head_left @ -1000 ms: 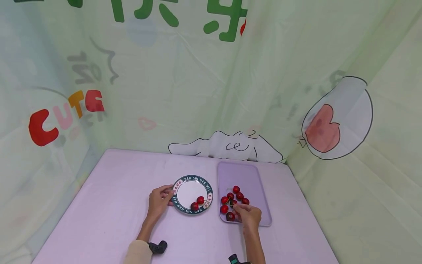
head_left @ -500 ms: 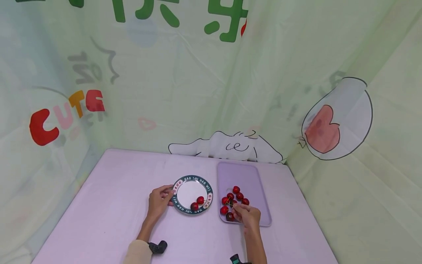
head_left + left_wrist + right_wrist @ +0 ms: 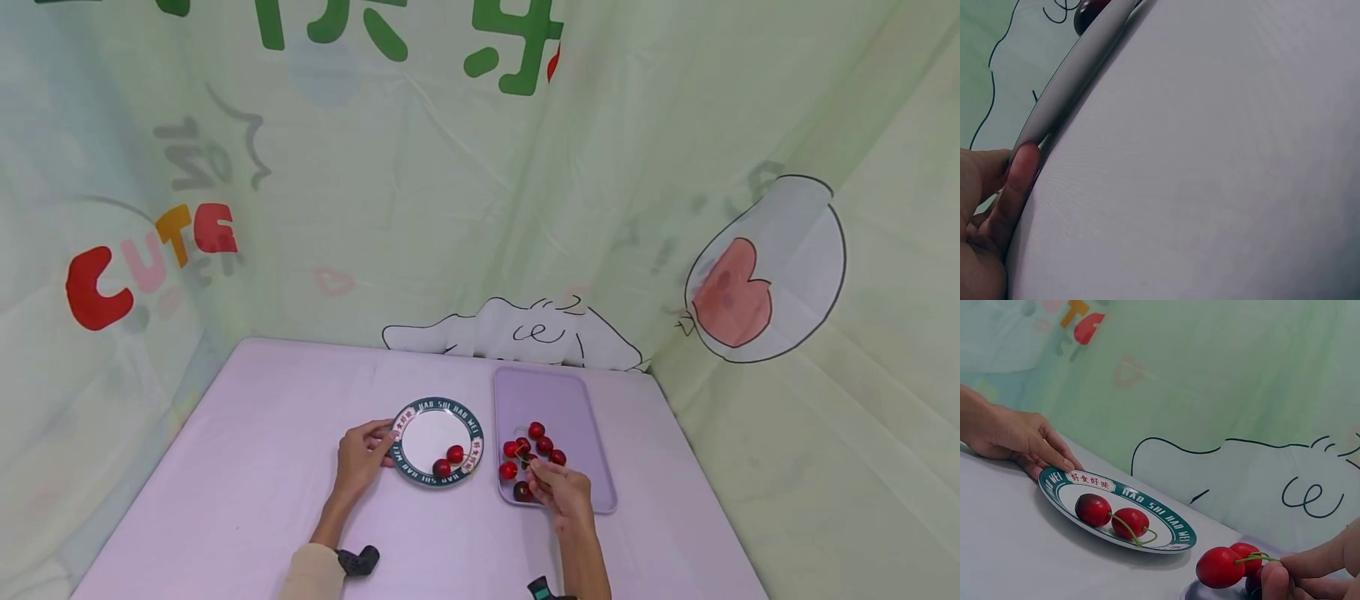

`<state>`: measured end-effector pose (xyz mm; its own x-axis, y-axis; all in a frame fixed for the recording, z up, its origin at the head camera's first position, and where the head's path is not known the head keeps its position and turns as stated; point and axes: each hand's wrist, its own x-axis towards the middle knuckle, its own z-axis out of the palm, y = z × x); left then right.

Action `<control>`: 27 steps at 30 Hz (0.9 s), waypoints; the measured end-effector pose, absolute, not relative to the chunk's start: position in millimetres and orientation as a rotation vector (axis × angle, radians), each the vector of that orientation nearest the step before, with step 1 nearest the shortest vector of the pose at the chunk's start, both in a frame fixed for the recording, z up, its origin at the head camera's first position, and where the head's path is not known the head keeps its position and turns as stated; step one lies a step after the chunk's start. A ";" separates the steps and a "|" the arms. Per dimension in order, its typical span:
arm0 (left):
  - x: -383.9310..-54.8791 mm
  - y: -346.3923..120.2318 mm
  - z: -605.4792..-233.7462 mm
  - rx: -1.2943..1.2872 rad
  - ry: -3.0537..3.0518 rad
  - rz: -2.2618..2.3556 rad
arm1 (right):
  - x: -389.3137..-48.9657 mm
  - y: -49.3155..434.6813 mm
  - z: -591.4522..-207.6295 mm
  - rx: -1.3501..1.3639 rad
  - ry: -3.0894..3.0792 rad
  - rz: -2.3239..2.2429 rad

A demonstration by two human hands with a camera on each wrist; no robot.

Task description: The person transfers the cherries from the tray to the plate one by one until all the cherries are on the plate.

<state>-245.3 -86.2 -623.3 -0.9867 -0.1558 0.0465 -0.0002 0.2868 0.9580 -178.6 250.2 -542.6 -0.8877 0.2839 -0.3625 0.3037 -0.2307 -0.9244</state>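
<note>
My left hand (image 3: pixel 360 457) pinches the left rim of a round white plate (image 3: pixel 426 433) with a dark green lettered border. In the left wrist view, a finger (image 3: pixel 1023 172) lies under that rim. Two red cherries (image 3: pixel 1130 523) with green stems lie on the plate. Over the near part of a lilac tray (image 3: pixel 542 392), my right hand (image 3: pixel 566 490) pinches thin green cherry stems (image 3: pixel 1259 556) between thumb and fingertips. A bright red cherry (image 3: pixel 1219 567) and another behind it hang at these stems. Several more cherries (image 3: pixel 544 445) lie in the tray, some partly hidden by the hand.
Plate and tray stand side by side on a table with a pale lilac cover (image 3: pixel 300 392). Behind and beside it hangs a light green printed curtain (image 3: pixel 420 208). A black device (image 3: pixel 358 561) sits at the left wrist.
My right hand has shifted slightly toward the left. Two cherries at the tray's left side have moved slightly up with it. The left hand and plate stay put.
</note>
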 end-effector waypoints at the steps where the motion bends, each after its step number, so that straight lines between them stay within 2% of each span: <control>1: -245.4 -86.3 -623.4 0.148 -2.413 -1.795 | -178.8 249.9 -542.3 0.736 1.938 -2.341; 27: -244.0 -85.4 -620.7 0.170 -2.413 -1.808 | -183.8 241.1 -539.5 0.684 1.880 -2.337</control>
<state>-244.0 -85.4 -620.7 -0.9863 -0.1623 0.0295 -0.0173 0.2795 0.9600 -183.8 241.1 -539.5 -0.8989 0.2218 -0.3778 0.3215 -0.2517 -0.9128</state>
